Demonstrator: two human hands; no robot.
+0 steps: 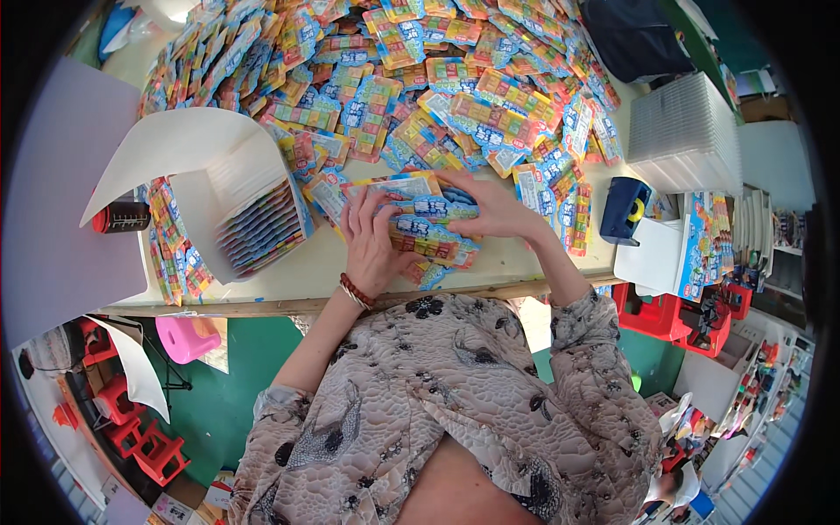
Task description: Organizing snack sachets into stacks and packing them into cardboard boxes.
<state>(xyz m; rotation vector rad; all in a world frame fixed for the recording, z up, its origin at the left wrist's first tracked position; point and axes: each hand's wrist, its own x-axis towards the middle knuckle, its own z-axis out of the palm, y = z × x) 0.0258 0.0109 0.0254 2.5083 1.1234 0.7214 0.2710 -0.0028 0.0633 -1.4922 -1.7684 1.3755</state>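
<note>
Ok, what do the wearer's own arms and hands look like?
Left hand and right hand: bare, no gloves. Left wrist: bracelet, reddish-brown and whitish strands. Right wrist: nothing visible. Sleeves: loose, pale greyish-beige, dark flowers, scale-like pattern, leaving forearms bare.

The packs look like shiny plastic. The shirt is bumpy cloth. The pink stool is smooth plastic.

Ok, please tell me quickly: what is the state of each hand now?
Left hand: fingers bent, holding the left side of a bunch of colourful packets.
Right hand: curved, holding the right side of the same bunch.
</note>
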